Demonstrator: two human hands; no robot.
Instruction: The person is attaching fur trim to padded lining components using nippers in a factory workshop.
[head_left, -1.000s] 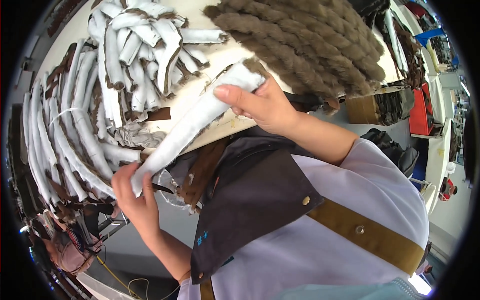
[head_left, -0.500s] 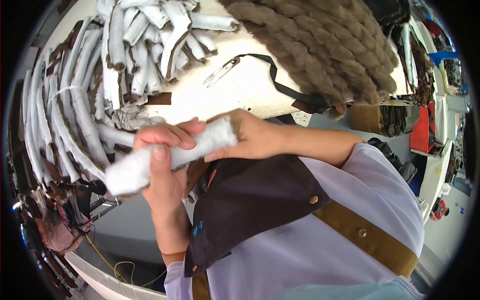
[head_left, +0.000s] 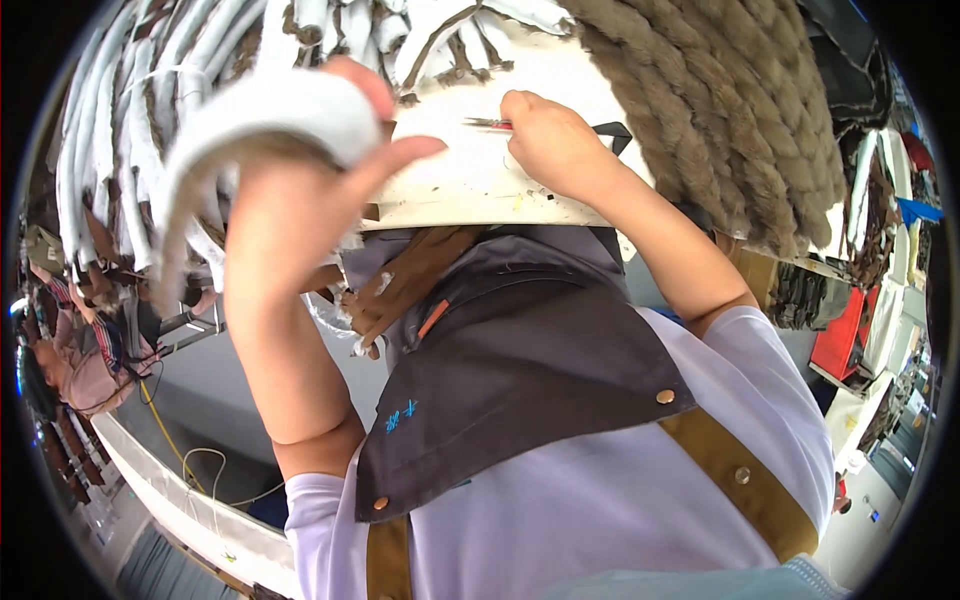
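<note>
A white padded strip with brown fur along its underside (head_left: 285, 108) curves over my left hand (head_left: 305, 205). The fingers are wrapped round its right end, while the thumb sticks out to the right; both hand and strip are smeared by motion. To the right, over the pale tabletop (head_left: 450, 190), my right hand (head_left: 560, 145) is closed round a pair of thread snips (head_left: 488, 124). Their metal tips point left, and most of the handle is hidden in the fist. A black strap (head_left: 618, 135) lies just behind that hand.
Piled white fur-backed strips (head_left: 120, 150) cover the table's left and far side. Thick brown braided fur (head_left: 720, 110) lies along its right. Brown strips (head_left: 425, 270) hang at the near edge, against my dark apron (head_left: 520, 370). A red box (head_left: 845, 335) stands far right.
My right hand has left the white strip and taken up the snips from the table. My left hand has moved up and left with the strip, which now bends downward.
</note>
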